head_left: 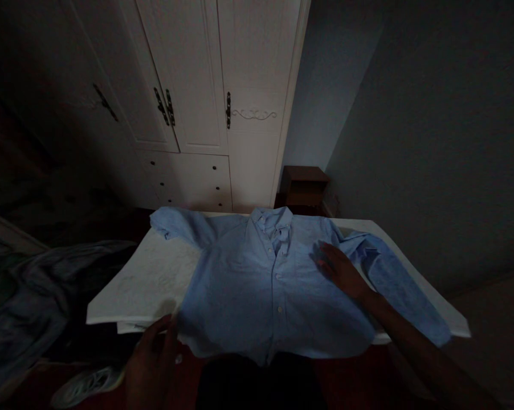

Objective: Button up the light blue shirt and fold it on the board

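Observation:
A light blue button-up shirt [235,285] lies front side up on a white table [154,279], its collar at the far edge and its hem hanging over the near edge. One sleeve is bent out to the left; the other runs down along the right side. My right hand [342,270] is on the chest at the right, fingers stretched out and holding nothing. At the table's near left edge, my left hand [152,347] is beside the shirt's lower left side, its fingers apart. Whether its fingertips touch the cloth is too dark to tell.
A white wardrobe [188,85] with dark handles stands behind the table. A small brown cabinet [306,182] is at the back right, by the grey wall [432,142]. Crumpled clothes [35,296] lie at left, and a shoe [86,387] is on the floor.

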Demonstrator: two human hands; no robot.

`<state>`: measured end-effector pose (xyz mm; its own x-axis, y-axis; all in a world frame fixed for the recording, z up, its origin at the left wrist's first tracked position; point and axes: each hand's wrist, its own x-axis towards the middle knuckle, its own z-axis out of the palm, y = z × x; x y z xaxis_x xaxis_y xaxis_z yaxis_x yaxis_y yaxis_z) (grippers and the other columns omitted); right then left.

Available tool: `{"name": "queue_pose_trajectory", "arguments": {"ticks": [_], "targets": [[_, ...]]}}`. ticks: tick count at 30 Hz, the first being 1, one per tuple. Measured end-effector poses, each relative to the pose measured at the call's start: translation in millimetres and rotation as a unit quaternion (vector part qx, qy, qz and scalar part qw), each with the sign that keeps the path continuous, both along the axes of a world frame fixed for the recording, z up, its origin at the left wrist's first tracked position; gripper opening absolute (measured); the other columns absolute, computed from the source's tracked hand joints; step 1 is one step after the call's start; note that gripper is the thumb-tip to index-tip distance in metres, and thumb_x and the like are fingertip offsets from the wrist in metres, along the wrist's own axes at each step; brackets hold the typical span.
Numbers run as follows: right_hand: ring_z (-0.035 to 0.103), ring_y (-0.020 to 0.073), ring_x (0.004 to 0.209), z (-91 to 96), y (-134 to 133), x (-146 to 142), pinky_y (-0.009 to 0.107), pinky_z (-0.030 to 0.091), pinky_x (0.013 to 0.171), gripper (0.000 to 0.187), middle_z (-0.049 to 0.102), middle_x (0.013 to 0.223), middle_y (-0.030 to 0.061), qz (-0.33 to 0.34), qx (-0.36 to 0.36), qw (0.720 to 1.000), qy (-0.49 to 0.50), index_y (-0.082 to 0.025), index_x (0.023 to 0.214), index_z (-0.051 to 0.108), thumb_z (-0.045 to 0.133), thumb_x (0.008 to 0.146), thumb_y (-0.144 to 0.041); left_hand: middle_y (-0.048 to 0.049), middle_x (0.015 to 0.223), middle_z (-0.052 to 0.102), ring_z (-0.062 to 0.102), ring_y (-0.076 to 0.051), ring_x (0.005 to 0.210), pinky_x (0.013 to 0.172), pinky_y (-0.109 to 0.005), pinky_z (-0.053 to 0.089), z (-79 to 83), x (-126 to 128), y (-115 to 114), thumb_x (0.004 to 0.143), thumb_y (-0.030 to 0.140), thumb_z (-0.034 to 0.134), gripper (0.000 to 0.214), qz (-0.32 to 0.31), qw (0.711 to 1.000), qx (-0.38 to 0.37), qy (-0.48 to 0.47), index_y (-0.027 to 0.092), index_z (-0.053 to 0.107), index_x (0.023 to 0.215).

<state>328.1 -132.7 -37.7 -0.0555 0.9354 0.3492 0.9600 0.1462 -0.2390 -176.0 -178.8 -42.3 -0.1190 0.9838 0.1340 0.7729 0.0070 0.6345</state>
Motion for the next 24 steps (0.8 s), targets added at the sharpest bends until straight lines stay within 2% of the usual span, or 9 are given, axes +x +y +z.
{"name": "queue_pose_trajectory", "arguments": {"ticks": [2,4,7,10,13,16,20,24], "targets": [[0.050,0.0285,0.130,11.3,10,-10,0.051,0.043,0.109,0.046,0.054,0.140,0.0119,0.045,0.000,0.999,0.020,-0.020,0.138,0.051,0.036,0.097,-0.034,-0.0005,0.084,0.074,0.070,-0.033,0.073,0.066,-0.053,0.056,12.1,20,3,0.082,0.056,0.046,0.032,0.080,0.995,-0.019,-0.062,0.038,0.063,0.102],[0.053,0.0262,0.128,23.3,23,-26,0.050,0.044,0.108,0.049,0.057,0.137,0.0103,0.108,0.005,0.994,0.035,-0.020,0.139,0.050,0.036,0.092,-0.020,0.0008,0.092,0.074,0.069,-0.029,0.073,0.070,-0.048,0.057,34.5,53,10,0.080,0.059,0.048,0.034,0.063,0.991,-0.026,-0.112,0.034,0.064,0.097],[0.052,0.0235,0.128,38.1,48,-51,0.051,0.043,0.108,0.059,0.058,0.135,0.0099,0.196,0.015,0.980,0.040,-0.020,0.138,0.051,0.038,0.083,-0.007,-0.0035,0.097,0.073,0.068,-0.023,0.084,0.074,-0.036,0.056,70.2,109,34,0.081,0.047,0.054,0.030,-0.088,0.981,-0.011,-0.175,0.027,0.068,0.098],[0.054,0.0220,0.124,45.4,73,-69,0.049,0.042,0.107,0.064,0.062,0.130,0.0103,0.262,-0.001,0.965,0.025,-0.019,0.133,0.056,0.040,0.074,0.001,-0.0054,0.096,0.072,0.067,-0.018,0.083,0.079,-0.030,0.053,85.8,159,74,0.085,0.034,0.056,0.024,-0.207,0.960,0.024,-0.185,0.024,0.070,0.101],[0.060,0.0207,0.109,46.7,90,-75,0.046,0.042,0.104,0.061,0.069,0.111,0.0094,0.309,-0.055,0.949,-0.012,-0.018,0.121,0.065,0.043,0.069,0.003,-0.0064,0.100,0.072,0.066,-0.017,0.083,0.087,-0.031,0.050,77.7,196,119,0.085,0.023,0.055,0.022,-0.289,0.948,0.026,-0.131,0.022,0.072,0.098],[0.060,0.0207,0.098,48.4,95,-73,0.046,0.039,0.103,0.045,0.069,0.093,0.0079,0.326,-0.082,0.940,-0.058,-0.018,0.108,0.072,0.053,0.071,-0.001,-0.0071,0.098,0.072,0.065,-0.020,0.092,0.095,-0.034,0.047,60.7,217,154,0.082,0.016,0.055,0.024,-0.340,0.940,0.002,-0.027,0.022,0.073,0.097],[0.056,0.0221,0.098,56.0,93,-68,0.044,0.039,0.097,0.022,0.064,0.090,0.0072,0.306,-0.087,0.943,-0.101,-0.020,0.096,0.075,0.064,0.079,-0.013,-0.0074,0.088,0.073,0.065,-0.024,0.094,0.097,-0.037,0.045,44.5,222,180,0.071,0.010,0.061,0.019,-0.376,0.926,-0.016,-0.001,0.021,0.074,0.081],[0.055,0.0228,0.100,59.5,100,-73,0.043,0.039,0.093,0.013,0.064,0.094,0.0074,0.287,-0.086,0.949,-0.097,-0.020,0.093,0.075,0.065,0.085,-0.018,-0.0041,0.081,0.073,0.066,-0.020,0.085,0.090,-0.031,0.048,36.7,215,193,0.070,0.011,0.063,0.014,-0.415,0.909,-0.032,-0.013,0.021,0.073,0.071]]}}
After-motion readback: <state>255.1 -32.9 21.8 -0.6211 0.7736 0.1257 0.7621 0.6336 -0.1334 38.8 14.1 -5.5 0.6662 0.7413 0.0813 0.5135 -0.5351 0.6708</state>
